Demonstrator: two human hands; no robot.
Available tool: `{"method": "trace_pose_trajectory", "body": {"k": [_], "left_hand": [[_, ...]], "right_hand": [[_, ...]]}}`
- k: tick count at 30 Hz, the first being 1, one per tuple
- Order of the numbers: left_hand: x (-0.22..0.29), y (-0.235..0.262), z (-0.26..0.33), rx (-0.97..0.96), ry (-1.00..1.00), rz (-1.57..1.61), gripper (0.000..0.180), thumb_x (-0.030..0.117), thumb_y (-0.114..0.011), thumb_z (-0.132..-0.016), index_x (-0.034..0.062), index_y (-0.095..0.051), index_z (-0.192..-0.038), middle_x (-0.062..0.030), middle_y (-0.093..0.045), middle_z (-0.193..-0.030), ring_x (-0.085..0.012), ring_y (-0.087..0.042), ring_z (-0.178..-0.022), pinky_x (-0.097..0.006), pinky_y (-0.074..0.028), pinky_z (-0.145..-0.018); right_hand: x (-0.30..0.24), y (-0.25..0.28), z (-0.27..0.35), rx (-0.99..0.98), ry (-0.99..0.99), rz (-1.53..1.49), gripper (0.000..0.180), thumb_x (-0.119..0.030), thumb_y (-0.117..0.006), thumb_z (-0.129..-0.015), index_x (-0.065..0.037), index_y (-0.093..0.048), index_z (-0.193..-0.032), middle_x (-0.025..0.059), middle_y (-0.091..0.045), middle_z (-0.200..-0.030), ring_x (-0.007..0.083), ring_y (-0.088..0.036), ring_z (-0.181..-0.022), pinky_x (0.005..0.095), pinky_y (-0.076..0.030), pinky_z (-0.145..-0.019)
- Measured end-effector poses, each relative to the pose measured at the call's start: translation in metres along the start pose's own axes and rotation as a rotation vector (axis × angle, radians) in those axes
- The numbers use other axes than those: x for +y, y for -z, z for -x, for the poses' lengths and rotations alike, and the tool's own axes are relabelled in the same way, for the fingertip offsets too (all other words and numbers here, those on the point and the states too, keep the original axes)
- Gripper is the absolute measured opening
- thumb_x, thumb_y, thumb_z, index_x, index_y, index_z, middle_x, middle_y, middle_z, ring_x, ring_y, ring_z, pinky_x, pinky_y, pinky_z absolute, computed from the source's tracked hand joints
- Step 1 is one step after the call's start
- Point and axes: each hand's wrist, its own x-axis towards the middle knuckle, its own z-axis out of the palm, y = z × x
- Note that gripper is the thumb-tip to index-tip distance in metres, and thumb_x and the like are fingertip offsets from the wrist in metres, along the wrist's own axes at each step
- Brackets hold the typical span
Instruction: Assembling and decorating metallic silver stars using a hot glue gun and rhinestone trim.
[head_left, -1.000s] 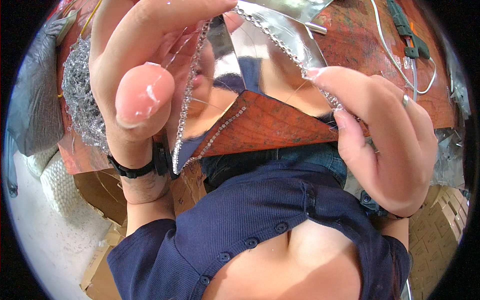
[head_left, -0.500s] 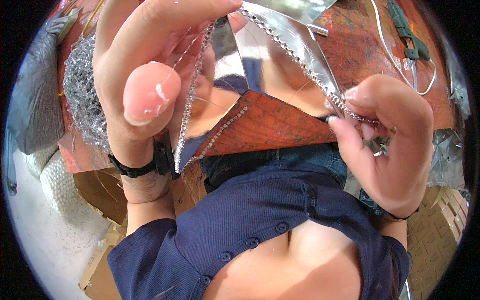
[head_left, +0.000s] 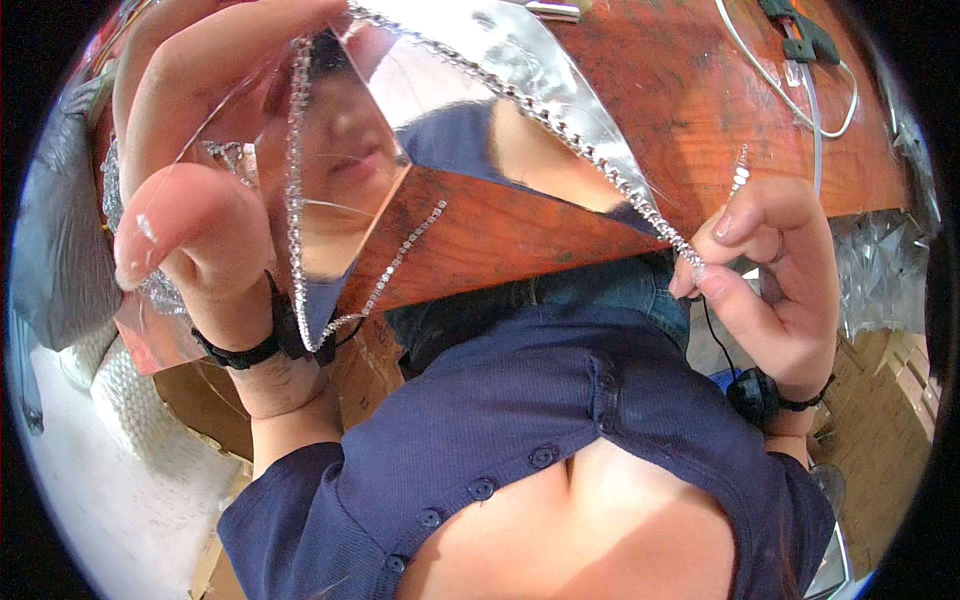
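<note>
We are bending over a mirrored piece (head_left: 455, 125) above a red-brown wooden table (head_left: 700, 90).
Our right hand (head_left: 785, 265) is clamping thumb and fingertips on the stone chain (head_left: 600, 165) by its right corner; our left hand (head_left: 175, 110) is reaching its top, thumb standing apart, the other fingers' grip too hidden to tell. A white cord (head_left: 735, 50) and dark green tool (head_left: 810, 40) are lying far right; a grey bag (head_left: 55, 230) is showing left, above pale floor (head_left: 130, 490).

Reddish-brown wooden table (head_left: 690, 100) with a dark green tool (head_left: 805, 48) and white cable (head_left: 853, 108), far right
</note>
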Motion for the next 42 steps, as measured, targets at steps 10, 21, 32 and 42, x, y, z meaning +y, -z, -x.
{"method": "trace_pose_trajectory", "body": {"k": [10, 21, 32, 42], "left_hand": [[-0.008, -0.002, 0.003, 0.013, -0.017, 0.08, 0.103, 0.08, -0.016, -0.072, -0.0055, -0.06, -0.108, -0.0184, -0.052, -0.119, -0.0269, -0.05, -0.112, -0.035, -0.038, -0.098], [0.002, -0.004, 0.004, 0.004, -0.012, 0.025, 0.1, 0.079, -0.017, -0.074, -0.0052, -0.057, -0.11, -0.0191, -0.05, -0.121, -0.028, -0.049, -0.115, -0.037, -0.036, -0.102], [-0.006, -0.007, 0.003, 0.022, -0.018, 0.091, 0.1, 0.078, -0.016, -0.074, -0.0057, -0.056, -0.111, -0.0194, -0.049, -0.122, -0.0279, -0.048, -0.116, -0.038, -0.036, -0.102], [-0.036, -0.012, 0.005, 0.238, -0.186, 0.083, 0.1, 0.077, -0.004, -0.078, 0.0011, -0.066, -0.097, -0.014, -0.058, -0.104, -0.0234, -0.056, -0.095, -0.029, -0.043, -0.083]], "right_hand": [[0.007, 0.004, -0.003, -0.059, 0.038, -0.014, 0.029, 0.013, -0.049, -0.076, 0.0, -0.04, -0.1, 0.0084, -0.049, -0.077, 0.0163, -0.056, -0.072, 0.0292, -0.049, -0.071], [0.011, 0.004, -0.001, -0.092, -0.049, -0.124, 0.027, 0.013, -0.048, -0.077, -0.001, -0.039, -0.099, 0.0067, -0.048, -0.079, 0.0156, -0.055, -0.072, 0.0294, -0.049, -0.072], [0.019, 0.0, -0.013, -0.105, -0.089, -0.131, 0.024, 0.008, -0.049, -0.083, -0.002, -0.041, -0.103, 0.0065, -0.054, -0.089, 0.0116, -0.06, -0.079, 0.0213, -0.045, -0.069], [0.028, -0.002, -0.027, -0.165, 0.01, -0.183, 0.018, 0.004, -0.05, -0.086, -0.001, -0.045, -0.103, 0.0035, -0.053, -0.092, 0.0078, -0.056, -0.08, 0.02, -0.044, -0.069]]}}
